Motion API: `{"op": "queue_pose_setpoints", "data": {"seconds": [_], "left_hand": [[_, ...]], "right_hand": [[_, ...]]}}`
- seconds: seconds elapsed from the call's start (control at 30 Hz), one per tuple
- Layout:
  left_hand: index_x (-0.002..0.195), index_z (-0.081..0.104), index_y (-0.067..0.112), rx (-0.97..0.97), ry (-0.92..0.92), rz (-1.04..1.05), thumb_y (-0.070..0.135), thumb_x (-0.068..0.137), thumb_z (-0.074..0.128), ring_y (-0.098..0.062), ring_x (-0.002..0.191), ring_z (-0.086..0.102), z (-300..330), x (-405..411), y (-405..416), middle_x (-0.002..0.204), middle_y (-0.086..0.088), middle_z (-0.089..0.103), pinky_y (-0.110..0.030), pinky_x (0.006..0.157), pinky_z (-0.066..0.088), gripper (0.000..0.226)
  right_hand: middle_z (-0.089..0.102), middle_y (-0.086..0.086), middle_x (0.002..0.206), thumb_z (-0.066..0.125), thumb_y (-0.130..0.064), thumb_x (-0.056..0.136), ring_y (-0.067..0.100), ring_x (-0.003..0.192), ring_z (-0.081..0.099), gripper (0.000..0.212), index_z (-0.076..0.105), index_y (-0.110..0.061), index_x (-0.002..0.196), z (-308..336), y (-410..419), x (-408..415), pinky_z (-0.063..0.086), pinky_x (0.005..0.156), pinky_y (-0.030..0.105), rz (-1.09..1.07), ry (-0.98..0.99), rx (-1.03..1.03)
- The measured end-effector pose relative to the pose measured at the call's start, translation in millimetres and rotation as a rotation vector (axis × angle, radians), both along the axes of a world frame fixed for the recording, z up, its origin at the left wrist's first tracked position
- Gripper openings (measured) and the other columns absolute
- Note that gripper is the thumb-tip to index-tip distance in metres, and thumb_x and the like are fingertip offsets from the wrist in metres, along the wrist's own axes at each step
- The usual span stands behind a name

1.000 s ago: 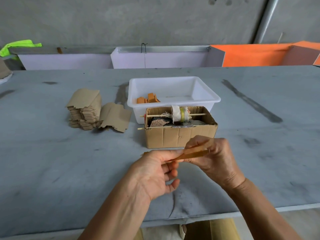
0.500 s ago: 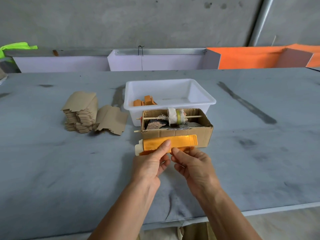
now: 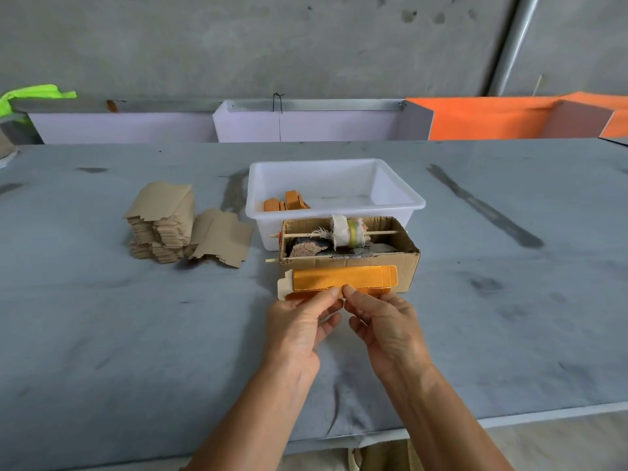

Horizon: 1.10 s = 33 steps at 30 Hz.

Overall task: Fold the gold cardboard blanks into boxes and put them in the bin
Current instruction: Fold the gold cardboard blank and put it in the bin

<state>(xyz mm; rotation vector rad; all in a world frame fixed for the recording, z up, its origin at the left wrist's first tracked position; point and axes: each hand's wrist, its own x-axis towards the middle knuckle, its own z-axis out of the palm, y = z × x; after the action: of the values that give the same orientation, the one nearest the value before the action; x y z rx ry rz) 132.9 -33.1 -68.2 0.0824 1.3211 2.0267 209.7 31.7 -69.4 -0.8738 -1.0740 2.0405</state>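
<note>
A long gold cardboard blank (image 3: 343, 279) is held flat-side up in front of me, its white end flap sticking out to the left. My left hand (image 3: 299, 328) pinches its near edge with the thumb on top. My right hand (image 3: 384, 324) pinches the same edge just beside it, thumbs nearly touching. The white plastic bin (image 3: 401, 192) stands beyond, with a few folded orange-gold boxes (image 3: 287, 201) in its left corner. A stack of blanks (image 3: 163, 226) lies brown side up to the left, one loose blank (image 3: 222, 237) leaning beside it.
A brown cardboard box (image 3: 404, 263) with a stick, a rag roll and scraps sits between the bin and my hands. The grey table (image 3: 102, 334) stretches wide; its near edge runs below my forearms. White and orange bins line the back wall.
The blank was edge-on between my hands; it has turned to show its gold face. Both hands moved forward toward the brown box, and my thumbs came together on the near edge.
</note>
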Motion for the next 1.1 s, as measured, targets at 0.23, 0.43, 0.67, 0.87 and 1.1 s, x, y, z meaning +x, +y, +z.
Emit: {"op": "queue_pose_setpoints", "data": {"seconds": [0.23, 0.43, 0.67, 0.87, 1.1], "left_hand": [[0.081, 0.062, 0.009, 0.021, -0.012, 0.075, -0.007, 0.075, 0.07, -0.014, 0.05, 0.065, 3, -6, -2, 0.062, -0.005, 0.069, -0.019, 0.046, 0.051, 0.019], [0.081, 0.062, 0.011, 0.064, -0.028, 0.085, -0.008, 0.076, 0.067, -0.016, 0.052, 0.066, 6, -3, -1, 0.064, -0.006, 0.07, -0.021, 0.048, 0.053, 0.021], [0.07, 0.067, 0.015, -0.12, 0.218, 0.07, 0.007, 0.075, 0.075, -0.012, 0.057, 0.06, 11, -11, -5, 0.062, 0.001, 0.067, -0.023, 0.052, 0.049, 0.013], [0.064, 0.065, 0.013, -0.224, 0.386, 0.103, 0.003, 0.074, 0.076, -0.003, 0.043, 0.053, 20, -16, -4, 0.047, 0.009, 0.061, -0.011, 0.038, 0.039, 0.018], [0.068, 0.069, 0.018, -0.132, 0.332, 0.175, 0.005, 0.081, 0.07, -0.015, 0.072, 0.064, 45, -31, 14, 0.071, 0.001, 0.07, -0.024, 0.061, 0.049, 0.019]], "right_hand": [[0.062, -0.003, 0.057, 0.073, -0.001, 0.074, 0.008, 0.055, 0.057, 0.02, 0.06, -0.014, 0.067, 3, 3, 1, 0.041, 0.059, 0.024, -0.032, -0.033, 0.042], [0.067, -0.004, 0.065, 0.073, -0.007, 0.075, 0.008, 0.062, 0.061, 0.018, 0.064, -0.019, 0.065, 5, -7, 0, 0.04, 0.064, 0.027, 0.027, 0.025, -0.026], [0.06, -0.003, 0.057, 0.073, -0.004, 0.077, 0.01, 0.059, 0.053, 0.017, 0.063, -0.012, 0.066, 13, 1, 1, 0.04, 0.058, 0.025, -0.061, -0.17, 0.173], [0.058, 0.0, 0.055, 0.072, -0.003, 0.078, 0.012, 0.058, 0.05, 0.015, 0.063, -0.007, 0.066, 23, 4, -4, 0.041, 0.059, 0.026, -0.048, -0.189, 0.204], [0.064, -0.006, 0.056, 0.067, -0.009, 0.084, 0.004, 0.053, 0.056, 0.018, 0.067, -0.014, 0.067, 49, 10, -32, 0.042, 0.047, 0.014, -0.008, -0.229, 0.394]]}}
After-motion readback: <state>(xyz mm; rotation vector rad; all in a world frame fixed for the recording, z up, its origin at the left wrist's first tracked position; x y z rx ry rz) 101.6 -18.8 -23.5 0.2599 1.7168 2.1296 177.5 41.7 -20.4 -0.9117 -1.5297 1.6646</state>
